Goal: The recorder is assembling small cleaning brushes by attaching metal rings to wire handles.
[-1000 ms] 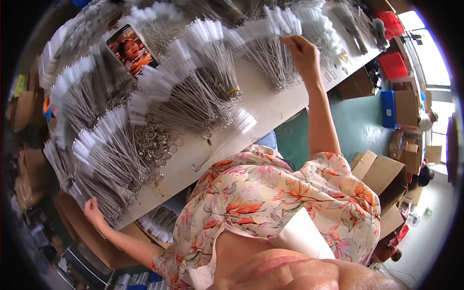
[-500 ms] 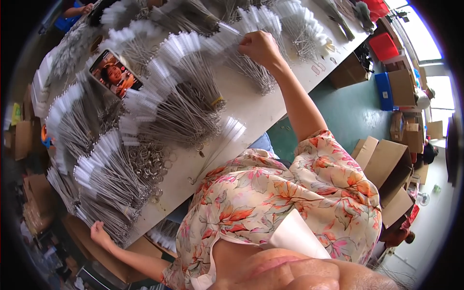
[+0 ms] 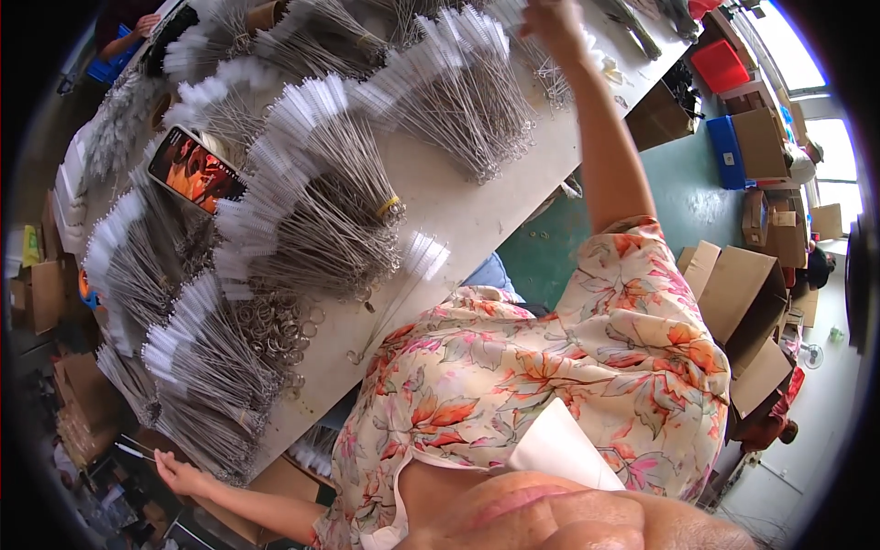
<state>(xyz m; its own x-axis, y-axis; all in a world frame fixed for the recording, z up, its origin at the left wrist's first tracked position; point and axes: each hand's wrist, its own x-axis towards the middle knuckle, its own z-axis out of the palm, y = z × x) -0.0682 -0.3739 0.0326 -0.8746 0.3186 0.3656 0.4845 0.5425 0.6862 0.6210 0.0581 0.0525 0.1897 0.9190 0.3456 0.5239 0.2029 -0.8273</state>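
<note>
Bundles of thin wire brushes with white bristle heads and looped ends cover the table; one large heap [image 3: 321,215] lies in the middle. My left hand [image 3: 181,475] is at the table's near left corner, fingers pinched on a wire brush [image 3: 136,450] whose white head points outward. Beside it lies another pile of brushes [image 3: 215,353]. My right arm is stretched across the table, with my right hand [image 3: 556,29] above the brushes at the far right; its fingers are blurred and partly cut off by the picture's edge. A few loose brushes [image 3: 423,257] lie near my body.
A phone [image 3: 194,171] with a lit screen leans among the brushes. A pile of metal rings [image 3: 270,325] sits near the left brush pile. Another person's hand [image 3: 147,24] shows at the far left. Cardboard boxes [image 3: 738,293] and a red bin [image 3: 720,64] stand to the right.
My right hand has moved farther away and to the right, off the brush heap. My left hand has shifted outward and down, and a brush now shows in its fingers.
</note>
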